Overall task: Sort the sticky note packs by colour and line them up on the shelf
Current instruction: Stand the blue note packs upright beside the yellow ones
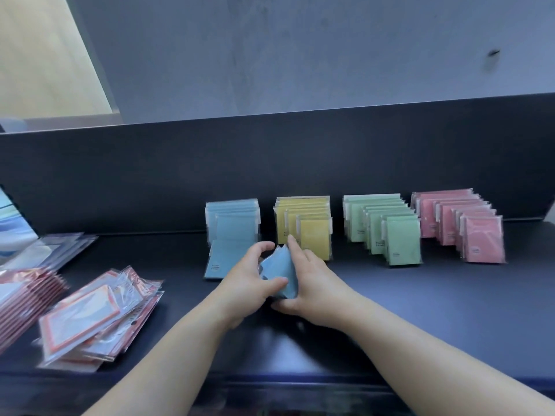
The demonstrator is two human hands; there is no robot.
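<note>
Together, the left hand (246, 277) and the right hand (312, 283) hold a small bunch of blue packs (280, 271) between them, just in front of the yellow row (304, 225) on the dark shelf (420, 310). The bunch sits in the gap between the two palms, tilted, its upper corner pointing toward the yellow row. The left thumb presses on the near face of the bunch and the left fingers curl over its far left edge; the right hand cups it from the right and beneath, forefinger stretched up along the top edge. Both hands are partly curled round the bunch, neither one a tight fist.

Left of the yellow row stands the blue row (232, 223), upright against the back panel, with one blue pack (223, 261) lying flat before it, partly hidden by the left hand. Right of the yellow row stand the green row (387, 229) and, farther right, the pink row (462, 226). Far left of the yellow row lies a loose heap of red-bordered packets (96, 316).
</note>
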